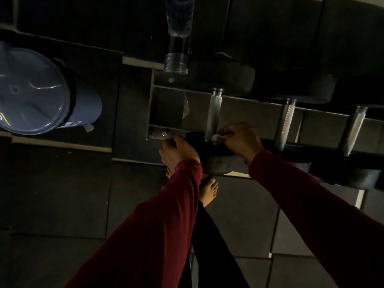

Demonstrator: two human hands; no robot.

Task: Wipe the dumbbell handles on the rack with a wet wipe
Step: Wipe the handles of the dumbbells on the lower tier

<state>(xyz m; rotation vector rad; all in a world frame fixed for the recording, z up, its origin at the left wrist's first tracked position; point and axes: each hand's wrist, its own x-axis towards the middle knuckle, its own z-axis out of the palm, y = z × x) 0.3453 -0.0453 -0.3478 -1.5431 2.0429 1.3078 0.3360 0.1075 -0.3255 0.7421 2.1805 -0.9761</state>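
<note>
Head view: right hand (241, 140) pinches wet wipe (217, 137) at near end of leftmost handle (215, 113); left hand (178, 151) curls over dumbbell head (216, 161). Risk: dim light, knurl missed.

Both arms outstretched, grips (178, 151) (242, 140) curled.

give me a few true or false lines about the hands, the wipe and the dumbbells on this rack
1. The right hand pinches a white wipe against the near end of the leftmost handle. True.
2. The left hand holds a second wipe. False: no wipe shows in it; it rests at the dumbbell's near weight.
3. Three knurled handles show on the rack. True.
4. The wipe is on the rightmost handle. False: that one is untouched.
</note>
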